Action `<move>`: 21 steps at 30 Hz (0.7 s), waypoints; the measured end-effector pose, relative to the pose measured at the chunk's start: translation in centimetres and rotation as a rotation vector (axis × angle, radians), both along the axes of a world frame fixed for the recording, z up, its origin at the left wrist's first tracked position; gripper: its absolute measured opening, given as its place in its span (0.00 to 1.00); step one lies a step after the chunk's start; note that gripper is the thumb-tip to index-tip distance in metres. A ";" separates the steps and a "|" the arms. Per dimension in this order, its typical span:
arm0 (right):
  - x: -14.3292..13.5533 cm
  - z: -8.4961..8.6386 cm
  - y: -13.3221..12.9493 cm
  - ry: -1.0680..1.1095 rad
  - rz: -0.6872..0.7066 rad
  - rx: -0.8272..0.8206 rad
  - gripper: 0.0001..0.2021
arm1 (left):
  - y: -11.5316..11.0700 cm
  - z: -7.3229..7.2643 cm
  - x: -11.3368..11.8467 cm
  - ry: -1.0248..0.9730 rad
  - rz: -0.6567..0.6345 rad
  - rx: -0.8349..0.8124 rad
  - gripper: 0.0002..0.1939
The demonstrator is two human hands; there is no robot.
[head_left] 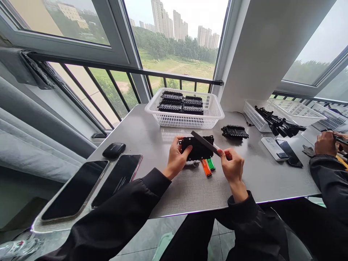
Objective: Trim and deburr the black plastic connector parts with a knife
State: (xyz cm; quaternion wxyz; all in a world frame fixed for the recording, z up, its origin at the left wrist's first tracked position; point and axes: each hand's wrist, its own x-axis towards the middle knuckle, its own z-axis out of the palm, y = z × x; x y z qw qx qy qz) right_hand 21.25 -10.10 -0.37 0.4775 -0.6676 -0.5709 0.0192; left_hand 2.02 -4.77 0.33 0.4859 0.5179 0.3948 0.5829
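Just in front of the white plastic basket point(187, 121), I grip the black plastic panel point(199, 151) in my left hand point(177, 155) and pinch a file-like strip point(204, 141) in my right hand point(233, 166), probably best moved with light, even pressure.

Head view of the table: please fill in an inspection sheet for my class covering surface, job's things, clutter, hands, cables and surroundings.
Surface: grey tabletop, somewhat reflective.
Job's things: black part and dark flat strip, both in hand; white basket holding similar parts; loose part right of it.
Clutter: orange item, green item, black case.
Hands: left hand grips the part; right hand holds the strip across its face, contact unclear.
Cables: thin dark cable behind the loose part.
Surroundings: window, railing, co-worker's hand at far right.
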 end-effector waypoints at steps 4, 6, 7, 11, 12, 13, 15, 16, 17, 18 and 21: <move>-0.6 -0.1 -0.1 -0.037 0.133 -0.041 0.22 | -0.2 0.1 0.1 0.033 0.014 0.053 0.16; -0.4 -0.1 0.0 -0.015 0.089 -0.032 0.22 | -0.3 0.2 0.1 0.024 0.009 0.028 0.17; -0.2 -0.1 0.1 0.004 0.048 -0.021 0.22 | -0.3 0.2 0.1 0.016 0.005 0.009 0.17; -0.1 0.0 0.1 0.038 -0.010 0.006 0.23 | -0.4 0.4 0.1 -0.002 -0.014 -0.008 0.19; -0.3 0.0 0.1 0.030 0.025 0.000 0.23 | -0.4 0.3 0.1 0.003 -0.023 0.003 0.18; -0.6 0.0 0.0 0.020 0.065 -0.011 0.23 | -0.4 0.3 0.1 0.010 -0.029 0.018 0.18; -0.9 -0.1 0.0 0.014 0.121 -0.038 0.23 | -0.3 0.2 0.1 0.020 -0.034 0.037 0.17; -0.8 -0.1 0.1 0.024 0.123 -0.046 0.23 | -0.3 0.2 0.1 0.017 -0.036 0.032 0.17; -0.6 -0.2 0.2 0.044 0.105 -0.048 0.23 | -0.2 0.2 0.1 0.009 -0.037 0.018 0.18; -0.2 -0.2 0.3 0.069 0.073 -0.043 0.24 | -0.2 0.1 0.0 -0.003 -0.037 -0.002 0.19; 1.0 -0.3 0.6 0.140 -0.061 0.003 0.24 | -0.1 0.1 0.0 -0.022 -0.014 -0.037 0.20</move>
